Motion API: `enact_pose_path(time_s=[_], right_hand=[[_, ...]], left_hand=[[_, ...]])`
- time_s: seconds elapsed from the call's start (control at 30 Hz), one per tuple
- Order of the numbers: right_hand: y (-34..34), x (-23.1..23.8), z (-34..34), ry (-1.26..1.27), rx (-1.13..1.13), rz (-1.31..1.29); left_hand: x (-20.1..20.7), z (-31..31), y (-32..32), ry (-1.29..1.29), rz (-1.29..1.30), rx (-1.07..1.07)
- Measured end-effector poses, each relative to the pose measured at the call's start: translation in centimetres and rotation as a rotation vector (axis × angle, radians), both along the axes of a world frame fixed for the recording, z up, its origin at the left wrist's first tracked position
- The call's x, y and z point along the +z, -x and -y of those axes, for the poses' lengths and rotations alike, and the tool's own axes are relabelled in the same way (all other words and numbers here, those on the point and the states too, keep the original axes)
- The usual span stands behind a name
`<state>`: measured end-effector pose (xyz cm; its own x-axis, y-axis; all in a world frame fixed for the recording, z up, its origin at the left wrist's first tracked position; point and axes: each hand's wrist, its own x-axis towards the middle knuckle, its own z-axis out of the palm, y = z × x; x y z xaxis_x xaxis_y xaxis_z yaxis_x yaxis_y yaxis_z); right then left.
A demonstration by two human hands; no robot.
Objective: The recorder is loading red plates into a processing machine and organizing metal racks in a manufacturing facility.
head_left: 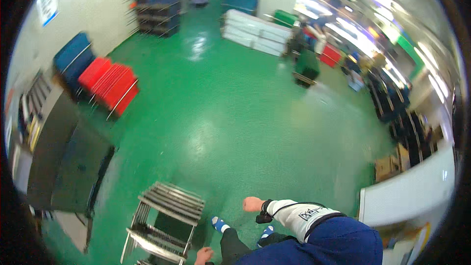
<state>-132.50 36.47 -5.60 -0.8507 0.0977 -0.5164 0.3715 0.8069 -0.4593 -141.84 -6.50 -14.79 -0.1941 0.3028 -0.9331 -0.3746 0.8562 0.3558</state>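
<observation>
My right hand (253, 204) hangs in front of me over the green floor, its fingers curled in and nothing showing in them. A dark band circles that wrist, below a white sleeve guard (299, 216). At the lower edge, my left hand (204, 255) is partly in view and blurred; its fingers do not show clearly. Nearest to it, on its left, is a metal rack or stack of stools (169, 206) with slatted, shiny bars. Whether the hand touches it, I cannot tell. My blue shoes (218, 223) are on the floor between the two hands.
A dark cabinet or table (73, 162) stands at left, with stacked red chairs or crates (110, 83) beyond. Far back are blue bins (159, 10) and a long white box (255, 32). At right are a green bin (307, 64), dark stacked crates (387, 93) and a white panel (407, 186).
</observation>
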Motion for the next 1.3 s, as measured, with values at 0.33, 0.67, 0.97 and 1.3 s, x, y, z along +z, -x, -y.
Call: enact_pose_path(time_s=[0.33,0.67,0.97,1.3], right_hand=[[-24.0,1.1,0.2,0.153,-0.769,0.118],[-60.3,-1.3,9.7,-0.088,-1.573,0.106],[-68.6,-4.2,26.5,0.023,-1.735,0.303],[-67.4,-4.1,30.1,0.898,-2.448,-0.308]], left_hand=[[4.1,-6.1,-1.2,-0.224,0.384,-0.337],[7.4,-24.0,-12.4,-0.208,0.123,-1.328],[4.9,-39.6,-21.7,-0.389,0.350,-1.864],[8.0,-51.5,-37.9,-0.083,0.100,-1.831]])
